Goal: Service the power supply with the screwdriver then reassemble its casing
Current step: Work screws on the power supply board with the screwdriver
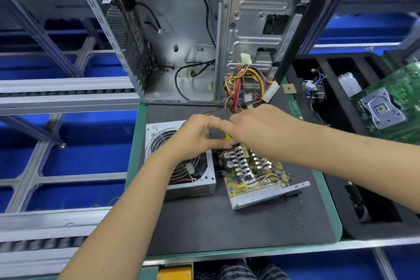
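Working over the opened power supply, the person has both hands bunched together above the far end of the circuit board (252, 170), which sits in its metal tray (270, 198) near the middle of the dark bench mat (227, 225). The right hand (261, 127) has its fingers curled down around something yellow (227, 138), probably the screwdriver's handle, though too little shows to be sure. The left hand (197, 136) curls toward the same spot, thumb and fingertips closing near that yellow piece; whether it pinches it or only steadies it cannot be told.

The casing is still apart, so this looks like the servicing step, with reassembly not begun. The fan cover (181, 166) lies just beside the board, toward the mat's left edge, under the left wrist. The next move likely calls for a steady tip on a fastener hidden beneath the hands.

The wire harness (245, 84) trails from the far edge of the mat into the open computer case (181, 29) and crowds the work. A motherboard (391, 104) rests in a foam tray (336, 98) off the right edge.
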Action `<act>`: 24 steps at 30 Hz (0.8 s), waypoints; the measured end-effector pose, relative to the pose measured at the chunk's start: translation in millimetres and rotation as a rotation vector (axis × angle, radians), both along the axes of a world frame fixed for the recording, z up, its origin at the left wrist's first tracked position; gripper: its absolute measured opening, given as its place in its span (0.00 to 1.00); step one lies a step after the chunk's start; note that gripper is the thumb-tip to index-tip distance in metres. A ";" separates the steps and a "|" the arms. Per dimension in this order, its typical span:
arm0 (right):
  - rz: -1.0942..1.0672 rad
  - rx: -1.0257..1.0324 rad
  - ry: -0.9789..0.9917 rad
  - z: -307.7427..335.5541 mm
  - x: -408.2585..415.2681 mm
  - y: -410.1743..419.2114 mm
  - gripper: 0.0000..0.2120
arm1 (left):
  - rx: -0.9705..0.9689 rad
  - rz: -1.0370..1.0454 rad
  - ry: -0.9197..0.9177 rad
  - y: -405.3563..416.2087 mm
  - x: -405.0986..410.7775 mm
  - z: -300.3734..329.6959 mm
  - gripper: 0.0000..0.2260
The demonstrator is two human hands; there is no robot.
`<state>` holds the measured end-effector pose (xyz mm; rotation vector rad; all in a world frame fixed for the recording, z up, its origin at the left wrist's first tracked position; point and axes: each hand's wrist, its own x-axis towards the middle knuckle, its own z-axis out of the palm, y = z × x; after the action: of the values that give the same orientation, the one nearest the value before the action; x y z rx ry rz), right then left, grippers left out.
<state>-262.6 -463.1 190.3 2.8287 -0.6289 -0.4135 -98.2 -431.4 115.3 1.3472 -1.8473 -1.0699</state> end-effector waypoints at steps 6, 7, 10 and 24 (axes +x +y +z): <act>-0.102 -0.154 0.011 -5.1 1.4 0.5 0.28 | 0.058 -0.002 0.076 6.2 -15.9 -5.1 0.14; -0.127 -0.163 0.009 -4.5 1.8 0.8 0.28 | 0.027 0.031 0.059 5.5 -17.5 -7.7 0.12; -0.112 -0.066 -0.041 -4.2 -2.7 -0.5 0.19 | -0.039 0.055 0.009 3.1 -14.3 -7.7 0.11; -0.091 -0.146 0.001 -7.3 2.0 3.7 0.22 | 0.004 0.035 0.024 6.3 -7.7 -7.3 0.11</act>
<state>-260.6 -459.4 183.0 2.6695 -0.7573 -0.3688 -105.9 -425.1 108.0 1.3590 -1.7987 -1.0676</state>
